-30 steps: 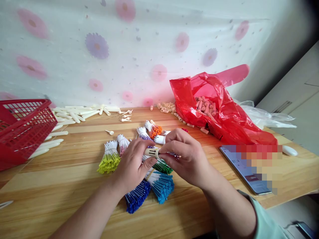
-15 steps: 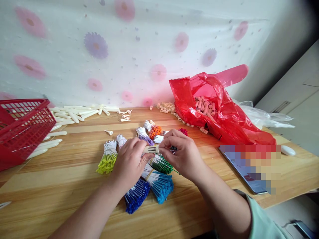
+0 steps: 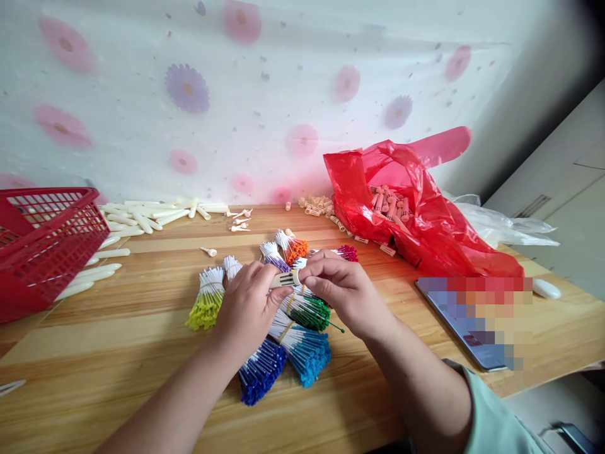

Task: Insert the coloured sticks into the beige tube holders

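Note:
My left hand (image 3: 253, 293) is closed around a cream slotted pen barrel (image 3: 287, 279), its slots facing up and its round end pointing right. At that round end, the fingers of my right hand (image 3: 343, 290) are pinched together; what lies between the fingertips is hidden. Below and around both hands lie banded bundles of pen refills with white stems: yellow-green refills (image 3: 205, 306), dark blue refills (image 3: 262, 372), light blue refills (image 3: 309, 356), green refills (image 3: 309, 309), orange refills (image 3: 295, 248) and magenta refills (image 3: 347, 253). My hands partly cover the middle bundles.
A red plastic bag (image 3: 454, 227) holds slotted barrels (image 3: 390, 203), with more beside it. Long cream tubes (image 3: 165, 214) lie by a red basket (image 3: 51, 252) at left. Small cream tips (image 3: 240, 221) lie at the back. A phone (image 3: 458, 321) and white mouse (image 3: 547, 289) are at right.
The slotted end of the barrel has tilted slightly upward. My right fingers have shifted a little at its end. The view has moved slightly.

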The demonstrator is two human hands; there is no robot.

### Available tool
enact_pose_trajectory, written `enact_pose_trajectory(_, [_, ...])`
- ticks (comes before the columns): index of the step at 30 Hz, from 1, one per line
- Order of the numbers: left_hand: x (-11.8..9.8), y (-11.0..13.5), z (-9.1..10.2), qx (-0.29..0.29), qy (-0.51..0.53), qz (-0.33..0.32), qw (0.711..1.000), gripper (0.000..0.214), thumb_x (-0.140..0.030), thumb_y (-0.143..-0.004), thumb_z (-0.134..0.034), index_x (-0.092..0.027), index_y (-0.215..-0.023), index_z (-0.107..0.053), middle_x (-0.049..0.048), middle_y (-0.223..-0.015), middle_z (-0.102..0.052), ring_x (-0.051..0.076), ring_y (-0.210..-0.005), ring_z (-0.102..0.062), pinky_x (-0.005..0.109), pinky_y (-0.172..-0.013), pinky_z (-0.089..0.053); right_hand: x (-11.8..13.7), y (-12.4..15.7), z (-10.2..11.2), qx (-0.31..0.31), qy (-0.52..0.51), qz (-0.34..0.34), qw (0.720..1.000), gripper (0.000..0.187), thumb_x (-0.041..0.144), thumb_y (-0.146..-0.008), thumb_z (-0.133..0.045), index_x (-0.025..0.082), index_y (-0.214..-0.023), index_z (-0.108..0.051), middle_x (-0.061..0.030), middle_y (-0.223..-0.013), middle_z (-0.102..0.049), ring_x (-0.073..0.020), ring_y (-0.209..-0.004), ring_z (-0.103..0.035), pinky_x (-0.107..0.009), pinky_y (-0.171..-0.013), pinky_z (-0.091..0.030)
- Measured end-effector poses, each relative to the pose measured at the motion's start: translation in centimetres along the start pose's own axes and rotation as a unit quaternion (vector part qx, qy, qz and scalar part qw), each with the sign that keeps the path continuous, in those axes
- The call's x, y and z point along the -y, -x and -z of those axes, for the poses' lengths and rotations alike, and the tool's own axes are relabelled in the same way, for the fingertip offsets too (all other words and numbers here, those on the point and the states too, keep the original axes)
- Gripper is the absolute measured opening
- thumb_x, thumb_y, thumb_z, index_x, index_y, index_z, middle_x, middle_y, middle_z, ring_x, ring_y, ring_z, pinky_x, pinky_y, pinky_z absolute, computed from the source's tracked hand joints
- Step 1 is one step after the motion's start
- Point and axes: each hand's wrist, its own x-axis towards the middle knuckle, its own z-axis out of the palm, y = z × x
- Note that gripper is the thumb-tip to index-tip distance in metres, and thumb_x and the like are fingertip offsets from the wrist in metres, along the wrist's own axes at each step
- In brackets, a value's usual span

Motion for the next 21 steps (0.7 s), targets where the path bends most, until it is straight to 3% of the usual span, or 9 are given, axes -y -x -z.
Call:
enact_pose_trajectory(2, [0.0,0.0,-0.1,0.011,0.059,0.013,0.998,0.033,-0.047,-0.092,-0.038,-0.018,-0.086,-0.053,0.0056,-0.085,-0.057,0.024,-0.083,-0.054,0.033,-0.073,-0.041,-0.5,-0.5,1.8,-0.012,0.029,0.022,0.999,0.012,0.024,-0.082,-0.059,0.019,-0.082,-0.070,-0.0035,-0.083,-0.063,-0.0153,-0.082,-0.059,-0.030,-0.076,-0.047])
enact_pose_trajectory(4, [0.1,0.0,-0.3,0.020,0.116,0.035,0.992,0.033,-0.048,-0.091,-0.039,-0.019,-0.089,-0.052,0.0043,-0.084,-0.057,0.022,-0.081,-0.055,0.032,-0.071,-0.041,-1.9,-1.2,4.6,-0.076,0.122,0.016,0.990,0.017,0.027,-0.084,-0.056,0.018,-0.087,-0.070,-0.0052,-0.087,-0.066,-0.0168,-0.084,-0.061,-0.030,-0.077,-0.048])
enact_pose_trajectory(6, [0.1,0.0,-0.4,0.029,0.156,0.064,0.985,0.033,-0.050,-0.090,-0.040,-0.019,-0.090,-0.052,0.0025,-0.080,-0.057,0.021,-0.076,-0.056,0.030,-0.069,-0.041,-4.1,-1.9,7.6,-0.162,0.322,-0.055,0.931,0.022,0.025,-0.087,-0.051,0.018,-0.096,-0.070,-0.0062,-0.093,-0.069,-0.0175,-0.085,-0.063,-0.031,-0.079,-0.049])
enact_pose_trajectory(9, [0.2,-0.1,-0.6,0.038,0.180,0.101,0.978,0.035,-0.053,-0.087,-0.042,-0.019,-0.088,-0.051,0.0003,-0.074,-0.055,0.020,-0.070,-0.055,0.029,-0.065,-0.041,-7.8,-2.6,10.6,-0.135,0.396,-0.105,0.902,0.018,0.019,-0.080,-0.058,0.015,-0.090,-0.073,-0.0092,-0.091,-0.071,-0.0211,-0.084,-0.065,-0.033,-0.082,-0.048])
enact_pose_trajectory(14, [0.5,-0.1,-0.9,0.052,0.197,0.126,0.971,0.036,-0.056,-0.085,-0.045,-0.020,-0.080,-0.049,-0.0016,-0.068,-0.055,0.018,-0.064,-0.054,0.027,-0.061,-0.041,-10.9,-3.2,10.2,-0.058,0.462,-0.116,0.878,0.020,0.017,-0.081,-0.058,0.018,-0.094,-0.073,-0.0097,-0.099,-0.070,-0.0214,-0.094,-0.063,-0.031,-0.087,-0.046])
enact_pose_trajectory(21, [0.6,0.0,-0.9,0.051,0.194,0.124,0.972,0.035,-0.055,-0.085,-0.045,-0.021,-0.078,-0.048,-0.0020,-0.067,-0.055,0.017,-0.062,-0.053,0.026,-0.059,-0.041,-11.0,-3.3,10.1,-0.010,0.506,-0.117,0.854,0.015,0.013,-0.075,-0.064,0.017,-0.086,-0.073,-0.0073,-0.096,-0.066,-0.0179,-0.090,-0.062,-0.025,-0.084,-0.045])
